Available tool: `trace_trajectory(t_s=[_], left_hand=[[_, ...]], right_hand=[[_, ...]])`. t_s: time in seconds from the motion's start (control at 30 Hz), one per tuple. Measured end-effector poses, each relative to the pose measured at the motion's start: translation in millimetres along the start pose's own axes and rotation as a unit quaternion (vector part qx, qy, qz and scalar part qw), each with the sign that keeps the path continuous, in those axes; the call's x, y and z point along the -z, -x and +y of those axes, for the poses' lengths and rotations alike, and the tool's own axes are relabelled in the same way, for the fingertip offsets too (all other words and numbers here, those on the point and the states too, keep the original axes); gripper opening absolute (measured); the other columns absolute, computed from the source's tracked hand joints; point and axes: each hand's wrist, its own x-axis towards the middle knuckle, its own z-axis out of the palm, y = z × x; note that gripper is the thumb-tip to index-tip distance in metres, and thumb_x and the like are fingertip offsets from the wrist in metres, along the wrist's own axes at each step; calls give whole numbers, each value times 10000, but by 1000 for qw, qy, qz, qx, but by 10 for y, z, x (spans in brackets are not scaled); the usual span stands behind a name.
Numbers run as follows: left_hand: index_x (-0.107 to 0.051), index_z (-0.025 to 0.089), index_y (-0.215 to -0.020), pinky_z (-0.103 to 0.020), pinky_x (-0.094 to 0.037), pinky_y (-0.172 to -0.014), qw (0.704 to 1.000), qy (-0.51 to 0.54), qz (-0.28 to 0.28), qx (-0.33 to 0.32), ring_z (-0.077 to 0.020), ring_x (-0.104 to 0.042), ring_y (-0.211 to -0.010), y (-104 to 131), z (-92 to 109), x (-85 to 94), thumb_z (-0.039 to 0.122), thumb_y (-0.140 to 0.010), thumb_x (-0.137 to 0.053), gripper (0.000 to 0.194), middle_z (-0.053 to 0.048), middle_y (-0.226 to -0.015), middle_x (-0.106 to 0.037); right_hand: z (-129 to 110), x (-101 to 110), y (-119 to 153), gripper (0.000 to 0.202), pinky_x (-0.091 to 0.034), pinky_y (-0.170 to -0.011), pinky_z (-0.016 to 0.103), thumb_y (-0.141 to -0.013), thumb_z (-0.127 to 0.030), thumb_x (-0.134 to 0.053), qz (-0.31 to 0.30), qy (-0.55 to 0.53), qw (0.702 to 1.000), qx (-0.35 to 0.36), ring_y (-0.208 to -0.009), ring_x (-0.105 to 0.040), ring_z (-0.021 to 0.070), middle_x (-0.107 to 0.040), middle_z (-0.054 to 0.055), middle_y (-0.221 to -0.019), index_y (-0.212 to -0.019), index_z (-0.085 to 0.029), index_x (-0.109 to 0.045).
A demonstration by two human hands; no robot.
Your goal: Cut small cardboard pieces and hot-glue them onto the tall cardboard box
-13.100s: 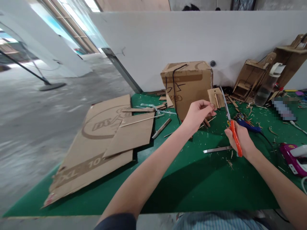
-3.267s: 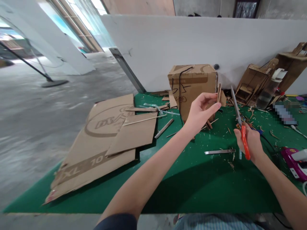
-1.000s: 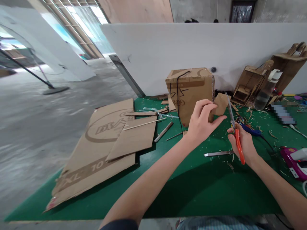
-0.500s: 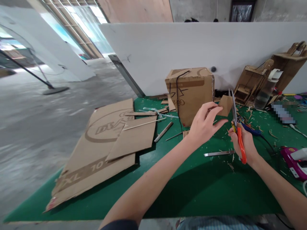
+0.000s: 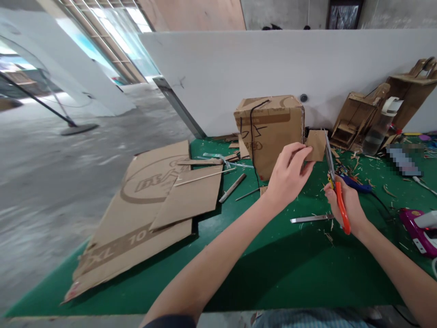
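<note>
Pinched in my left hand (image 5: pixel 289 175) is a small, roughly square piece of cardboard (image 5: pixel 316 145), raised above the table. My right hand (image 5: pixel 347 205) grips a pair of scissors (image 5: pixel 341 207) with orange handles, blades pointing up and away. Their blades meet or come very close to the right edge of the piece; I cannot tell whether they bite into it. A cardboard box (image 5: pixel 278 136) with black marks and a dark cord stands just behind my left hand. Below the hands lies a flat metal blade-like strip (image 5: pixel 311 219).
Large flat cardboard sheets (image 5: pixel 136 200) lie on the green table (image 5: pixel 273 282) at left. At right are a blue-handled tool (image 5: pixel 357 184), a water bottle (image 5: pixel 379 127), a phone (image 5: pixel 404 160), a magenta device (image 5: pixel 418 232) and wooden structures (image 5: pixel 358 116). Cardboard scraps litter the back.
My left hand has turned the cardboard piece upright and shifted it slightly left, its fingers closing more around it. The scissors have tilted a little left, with their blades nearer together.
</note>
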Motion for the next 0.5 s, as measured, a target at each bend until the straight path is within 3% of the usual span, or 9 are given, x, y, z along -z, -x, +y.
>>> trace_trajectory(t_s=[0.2, 0.5], left_hand=[[-529, 215, -1160, -372, -571, -880, 1000, 1, -11, -5, -206, -618, -1039, 13, -1, 1, 159, -898, -602, 278, -94, -1099, -570], [-553, 204, -1125, -336, -559, -843, 1000, 15, -7, 4, -194, -616, -1008, 29, -3, -17, 175, -891, -622, 246, -88, -1074, -568]], right_hand=[[55, -20, 15, 295, -464, -535, 268, -954, -433, -426, -2, 30, 999, 13, -546, -605, 166, -652, 27, -717, -1054, -179, -536], [83, -33, 32, 335, -440, -515, 267, -976, -465, -394, -6, 50, 999, 12, -543, -606, 182, -650, 37, -718, -1078, -174, -526]])
